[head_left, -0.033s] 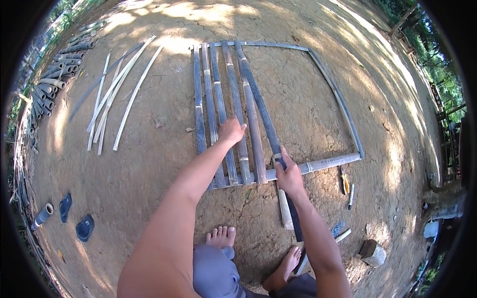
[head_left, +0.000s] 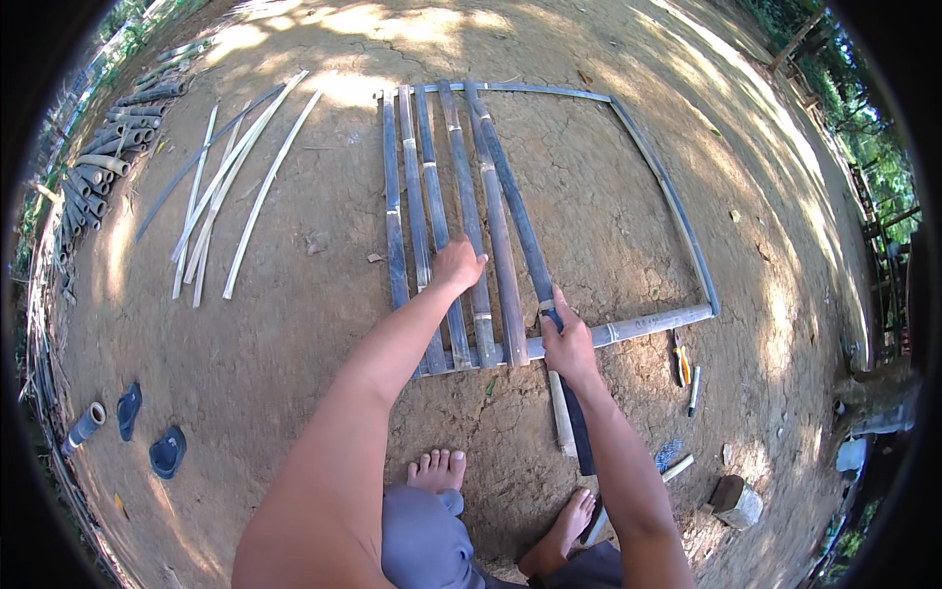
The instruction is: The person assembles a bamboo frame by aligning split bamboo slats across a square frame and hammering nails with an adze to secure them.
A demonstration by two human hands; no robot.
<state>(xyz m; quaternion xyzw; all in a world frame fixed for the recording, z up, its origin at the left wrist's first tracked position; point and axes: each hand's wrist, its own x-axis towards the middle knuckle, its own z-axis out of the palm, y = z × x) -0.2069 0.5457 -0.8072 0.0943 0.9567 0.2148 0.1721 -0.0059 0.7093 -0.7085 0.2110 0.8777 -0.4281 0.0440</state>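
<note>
My left hand (head_left: pixel 458 263) is curled over a split bamboo slat (head_left: pixel 458 167), fingers closed; its fingertips are partly hidden. In my right hand (head_left: pixel 571 346) is a long, dark bamboo slat (head_left: pixel 517 206), gripped near its close end. That slat slants from the frame's far rail down past its near rail toward my right foot. Several bamboo slats lie side by side across the left part of the rectangular bamboo frame (head_left: pixel 657 322). One brownish slat (head_left: pixel 503 255) lies between my two hands.
Pale bamboo strips (head_left: pixel 260 206) lie on the dirt at left, with stacked bamboo poles (head_left: pixel 103 162) beyond. Pliers with orange handles (head_left: pixel 681 363), a marker (head_left: pixel 695 391), a stone-like block (head_left: pixel 736 501) and a pale stick (head_left: pixel 677 467) lie at right. Sandals (head_left: pixel 168 452) are at lower left.
</note>
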